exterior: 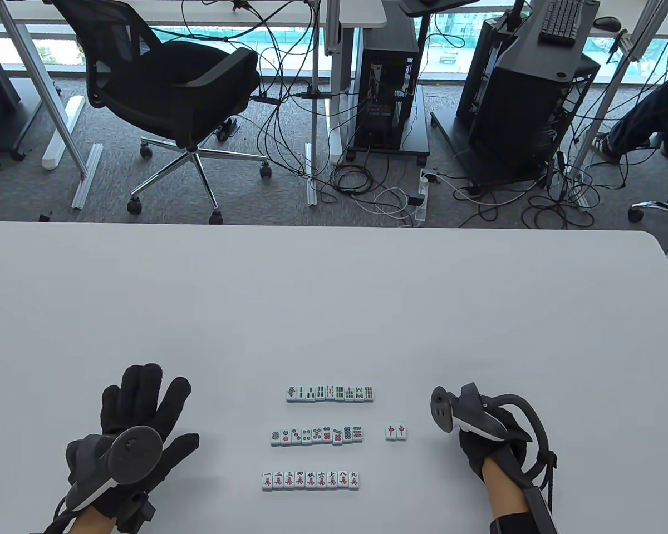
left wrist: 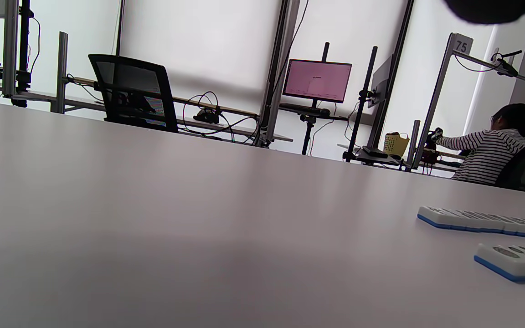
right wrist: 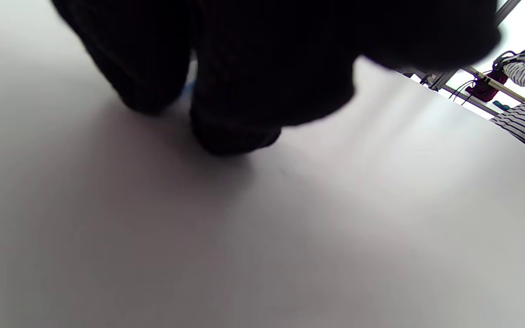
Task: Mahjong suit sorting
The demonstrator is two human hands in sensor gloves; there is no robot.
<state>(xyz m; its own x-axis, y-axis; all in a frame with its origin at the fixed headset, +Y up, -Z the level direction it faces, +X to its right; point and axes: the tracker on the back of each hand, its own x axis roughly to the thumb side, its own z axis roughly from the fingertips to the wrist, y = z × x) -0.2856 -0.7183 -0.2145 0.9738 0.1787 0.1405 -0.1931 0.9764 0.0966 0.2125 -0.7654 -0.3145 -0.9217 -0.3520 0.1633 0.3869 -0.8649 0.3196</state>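
Three tile rows (exterior: 329, 393) on white table (exterior: 334, 289), left fingers (exterior: 145, 389) spread flat, right fingers' state unclear

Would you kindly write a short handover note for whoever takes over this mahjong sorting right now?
Left hand: flat on the table, fingers spread, holding nothing.
Right hand: resting right of the tiles; its fingers are hidden.
Done: three face-up rows, bamboo row, dots row, characters row.
Left: the pair of red-marked tiles sits apart, right of the dots row, perhaps still to place.
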